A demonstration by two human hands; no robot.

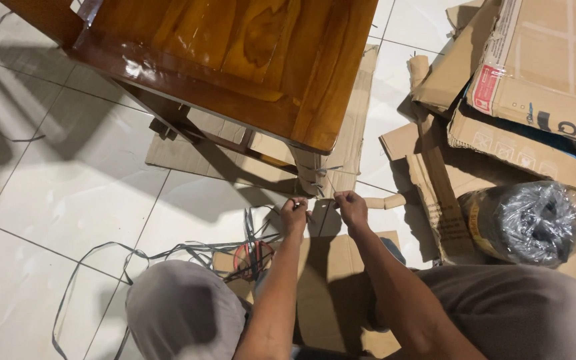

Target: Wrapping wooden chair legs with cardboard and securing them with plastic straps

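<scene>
Cardboard-wrapped, the table leg (310, 175) stands just above the middle of the view, under the near corner of the wooden table (235, 53). Grey strapping (331, 172) runs around the wrapping and stretches down toward both hands. The left hand (294, 212) sits at about seven o'clock from the leg, fingers pinched shut on a thin strand of the strapping. The right hand (353, 205) lies at about five o'clock from the leg, just beside the left one, also closed narrowly on a strand; the exact finger hold is too small to make out.

At eight o'clock from the hands, a red spool (253, 259) lies on the floor with loose grey strap (101, 267) trailing off toward nine o'clock in loops over the white floor tiles (68, 173). A flat cardboard sheet (331, 280) lies under the forearms, and another cardboard sheet (188, 159) lies beneath the table. The person's knees in grey cloth fill the bottom edge.

At three o'clock from the hands rests a roll of plastic wrap (535, 220). Beyond it, toward one and two o'clock, flattened cardboard boxes (541, 80) are piled.
</scene>
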